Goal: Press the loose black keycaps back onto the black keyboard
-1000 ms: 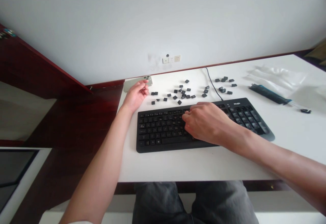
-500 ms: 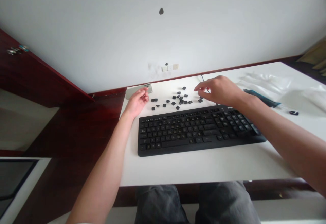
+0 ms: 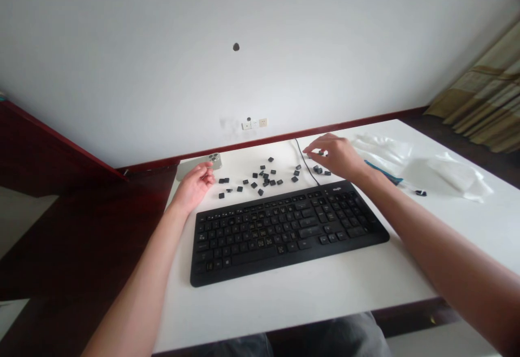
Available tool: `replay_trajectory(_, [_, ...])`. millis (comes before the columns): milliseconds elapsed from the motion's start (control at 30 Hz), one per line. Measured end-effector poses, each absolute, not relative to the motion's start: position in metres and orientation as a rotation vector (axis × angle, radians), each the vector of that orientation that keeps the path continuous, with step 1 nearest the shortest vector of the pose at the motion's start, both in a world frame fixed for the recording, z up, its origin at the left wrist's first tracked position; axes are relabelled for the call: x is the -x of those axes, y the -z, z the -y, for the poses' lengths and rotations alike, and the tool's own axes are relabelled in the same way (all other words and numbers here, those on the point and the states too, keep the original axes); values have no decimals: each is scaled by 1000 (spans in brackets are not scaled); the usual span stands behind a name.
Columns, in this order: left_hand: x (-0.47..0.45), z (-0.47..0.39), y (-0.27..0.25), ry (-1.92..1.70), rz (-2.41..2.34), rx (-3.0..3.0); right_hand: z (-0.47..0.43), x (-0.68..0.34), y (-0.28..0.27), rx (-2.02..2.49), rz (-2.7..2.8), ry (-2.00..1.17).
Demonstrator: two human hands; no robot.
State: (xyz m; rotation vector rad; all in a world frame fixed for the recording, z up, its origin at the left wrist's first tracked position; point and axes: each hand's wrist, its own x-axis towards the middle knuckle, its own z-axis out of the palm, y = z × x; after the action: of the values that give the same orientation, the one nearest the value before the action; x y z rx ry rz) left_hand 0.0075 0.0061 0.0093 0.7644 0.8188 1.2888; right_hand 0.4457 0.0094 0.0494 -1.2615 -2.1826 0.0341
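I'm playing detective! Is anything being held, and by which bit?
The left hand looks empty. The right hand is by loose keys; whether it holds one can't be told.

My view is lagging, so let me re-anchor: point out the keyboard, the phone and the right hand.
keyboard [image 3: 289, 233]: head view, on the middle of its keys
phone [image 3: 190, 164]: head view, on its back
right hand [image 3: 340, 155]: head view, on the back of the hand

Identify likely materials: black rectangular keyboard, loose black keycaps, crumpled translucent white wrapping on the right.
Black rectangular keyboard: probably plastic, mostly matte; its dark surface shows only faint sheen.
Loose black keycaps: likely hard plastic; dark blocky shapes, finish too small to judge.
Crumpled translucent white wrapping: seemingly thin plastic film, slightly glossy; wrinkles and pale highlights.
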Motion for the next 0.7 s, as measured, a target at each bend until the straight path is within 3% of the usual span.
replay_trajectory(233, [-8, -6, -10, -1287, -826, -771, 4, -420, -43, 1056, 2371, -148])
replay_trajectory(700, [-6, -8, -9, -1282, -828, -771, 11, -421, -48, 1103, 2577, -290])
